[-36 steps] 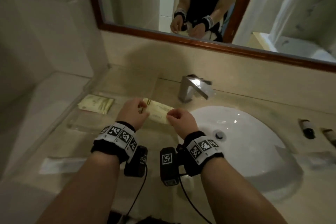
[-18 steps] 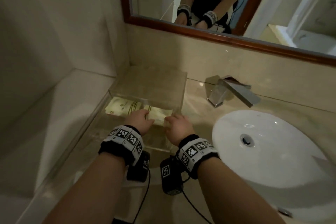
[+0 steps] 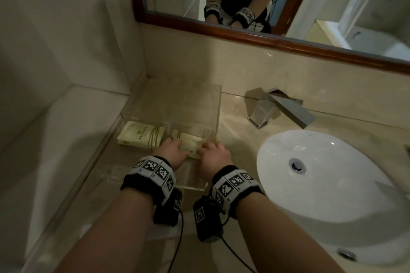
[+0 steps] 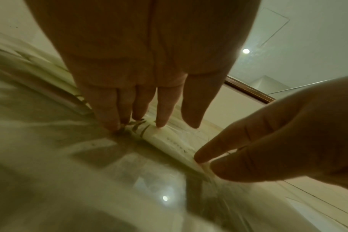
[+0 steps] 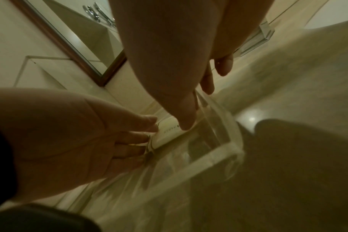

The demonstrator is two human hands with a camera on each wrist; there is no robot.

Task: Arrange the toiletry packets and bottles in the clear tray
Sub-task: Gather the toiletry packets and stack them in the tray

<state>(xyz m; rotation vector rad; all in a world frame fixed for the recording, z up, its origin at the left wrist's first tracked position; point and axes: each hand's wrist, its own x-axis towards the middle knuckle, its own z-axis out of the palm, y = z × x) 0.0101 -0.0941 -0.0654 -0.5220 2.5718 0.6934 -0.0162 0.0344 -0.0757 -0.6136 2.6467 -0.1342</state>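
Note:
A clear tray (image 3: 218,106) stands on the counter in the left corner. One cream packet (image 3: 142,137) lies flat in its left half. A second cream packet (image 3: 192,143) lies to its right, in the tray's right half. My left hand (image 3: 175,142) rests straight fingertips (image 4: 161,124) on this packet's (image 4: 175,144) striped end. My right hand (image 3: 208,147) touches its other end beside the tray's right wall, one fingertip (image 5: 186,127) pressing down on the packet (image 5: 169,133). No bottles are in view.
A chrome tap (image 3: 279,108) and a white basin (image 3: 332,184) lie right of the tray. The tiled wall and a low ledge (image 3: 66,128) close off the left side. A wood-framed mirror (image 3: 244,33) hangs above the backsplash.
Both hands held the second packet above the counter a second ago. They have lowered it into the tray beside the first packet, and my view has swung left towards the tray.

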